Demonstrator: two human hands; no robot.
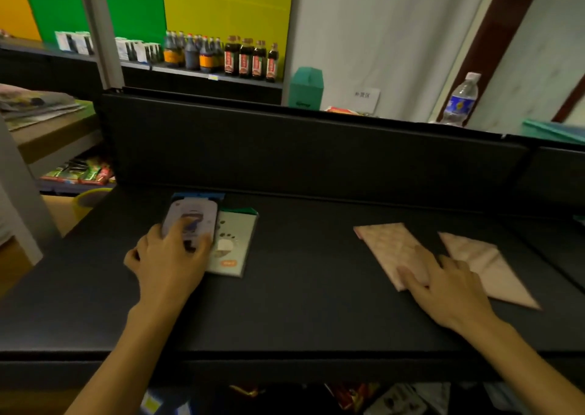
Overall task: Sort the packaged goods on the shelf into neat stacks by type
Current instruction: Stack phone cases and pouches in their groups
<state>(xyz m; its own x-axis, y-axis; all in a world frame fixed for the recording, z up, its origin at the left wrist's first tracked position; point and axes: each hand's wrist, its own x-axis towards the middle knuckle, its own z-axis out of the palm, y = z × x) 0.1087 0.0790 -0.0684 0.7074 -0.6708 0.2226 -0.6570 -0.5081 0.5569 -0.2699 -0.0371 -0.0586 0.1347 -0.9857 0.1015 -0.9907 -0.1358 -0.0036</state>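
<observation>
Pink flat packet, long axis diagonal at right of frame, lies under the flat-fingered right hand (left hand grips a lilac packet).

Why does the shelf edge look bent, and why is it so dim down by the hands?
Head view: the wide-angle lens bows the shelf; the dark surface stays dim below the brighter wall, the left hand and right hand are slightly blurred, and print on the purple packet is unreadable.

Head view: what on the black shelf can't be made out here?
- Lavender packet: label blurred, lower part covered by the left hand.
- Blue item beneath it: only an edge shows.
- Pink packets: near corners hidden under the right hand.
</observation>
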